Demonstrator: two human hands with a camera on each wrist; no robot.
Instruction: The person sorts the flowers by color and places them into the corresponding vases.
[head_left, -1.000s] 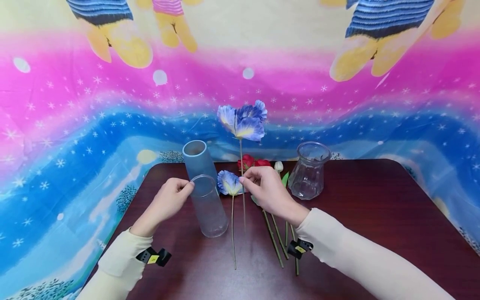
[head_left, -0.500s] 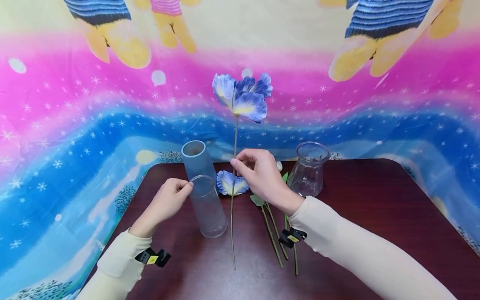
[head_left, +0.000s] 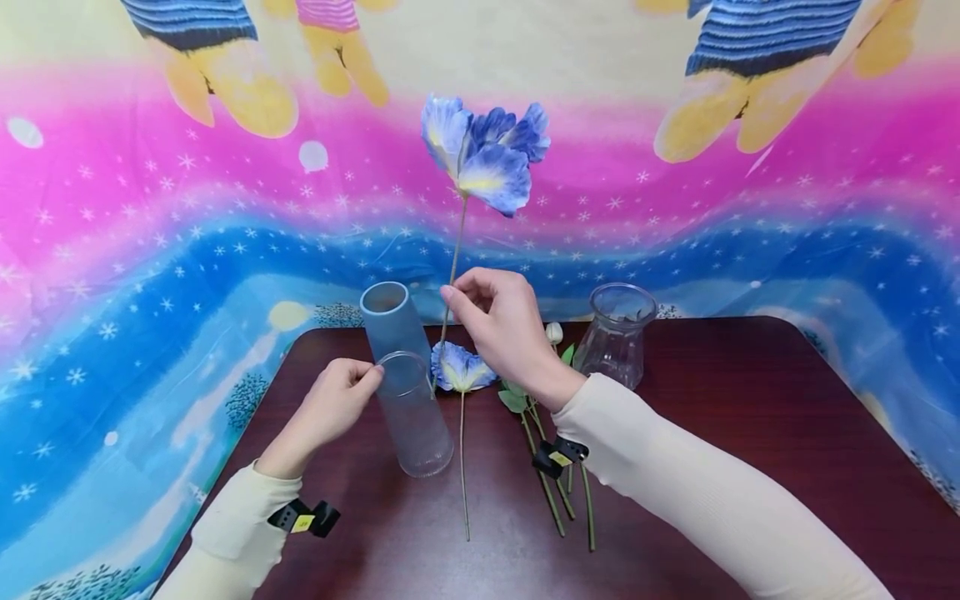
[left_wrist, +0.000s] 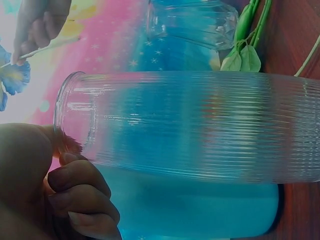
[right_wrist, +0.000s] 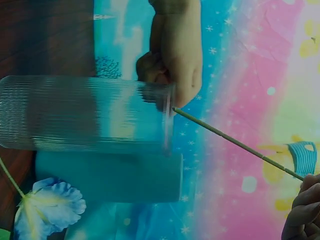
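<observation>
The right hand point(head_left: 506, 329) is pinching the raised blue flower point(head_left: 491, 175), its tip apparently near the rim of the glass vase point(head_left: 415, 429) the left hand point(head_left: 336, 404) is pinching, so poor aim is risking a snag

- Flower point(head_left: 491, 171): ruffled blue-violet petals, pale yellow toward their base, on one long, thin, bare stem; raised above the surface point(head_left: 690, 492), bloom uppermost and leaning slightly right, the stem pinched by the right hand point(head_left: 506, 329); its lower end is close to the vase's rim, though whether they touch is unclear.
- Vase point(head_left: 416, 429): tall, clear, finely ribbed, upright on the surface, rim pinched by the left hand point(head_left: 333, 408).
</observation>
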